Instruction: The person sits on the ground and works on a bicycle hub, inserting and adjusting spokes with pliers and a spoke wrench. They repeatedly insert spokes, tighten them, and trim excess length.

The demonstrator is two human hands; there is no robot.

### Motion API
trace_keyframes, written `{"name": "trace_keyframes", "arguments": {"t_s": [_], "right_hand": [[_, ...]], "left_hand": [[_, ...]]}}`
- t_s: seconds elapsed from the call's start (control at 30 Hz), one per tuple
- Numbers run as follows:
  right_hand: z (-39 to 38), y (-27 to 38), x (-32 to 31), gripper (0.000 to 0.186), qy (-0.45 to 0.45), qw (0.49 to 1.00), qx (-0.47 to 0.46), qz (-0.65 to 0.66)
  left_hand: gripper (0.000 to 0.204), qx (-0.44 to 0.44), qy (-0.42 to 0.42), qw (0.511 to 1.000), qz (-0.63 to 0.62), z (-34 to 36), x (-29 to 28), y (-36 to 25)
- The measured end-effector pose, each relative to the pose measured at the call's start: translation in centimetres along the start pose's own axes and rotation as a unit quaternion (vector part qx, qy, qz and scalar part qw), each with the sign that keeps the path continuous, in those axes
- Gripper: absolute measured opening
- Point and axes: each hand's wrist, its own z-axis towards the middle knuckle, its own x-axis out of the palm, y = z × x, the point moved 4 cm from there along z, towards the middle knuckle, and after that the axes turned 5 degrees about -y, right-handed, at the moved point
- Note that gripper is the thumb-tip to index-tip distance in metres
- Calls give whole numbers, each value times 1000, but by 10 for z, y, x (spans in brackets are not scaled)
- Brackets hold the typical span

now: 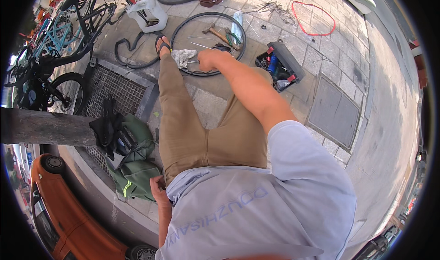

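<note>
My right hand is closed on a thin metal tool at the lower part of a black tyre and wheel ring, beside a crumpled white rag. Inside the ring lie a wooden-handled hammer, green-handled pliers and a pale blue packet. My left hand is down by my left hip next to a green bag, its fingers curled; what they hold, if anything, I cannot make out. My left foot, in a flip-flop, is beside the ring.
An open toolbox is right of the ring, a cut white jug and loose tube left. Bicycles, a grate, a tree trunk and orange car line the left. A red loop lies behind the toolbox.
</note>
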Motion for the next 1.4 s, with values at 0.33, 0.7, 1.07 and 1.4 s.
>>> {"name": "trace_keyframes", "arguments": {"t_s": [0.33,0.7,1.07,1.4], "right_hand": [[11,-42,-32,40,-159,984,36,67],[-11,-105,-51,44,-160,959,210,98],[-15,-135,-31,39,-88,966,243,-11],[-3,-78,-18,28,-16,987,154,-53]], "left_hand": [[42,-120,-109,986,-34,2,-113,12],[37,213,-102,914,-329,264,6,-258],[37,102,122,937,-313,402,242,-326],[37,318,612,715,115,318,324,-295]]}}
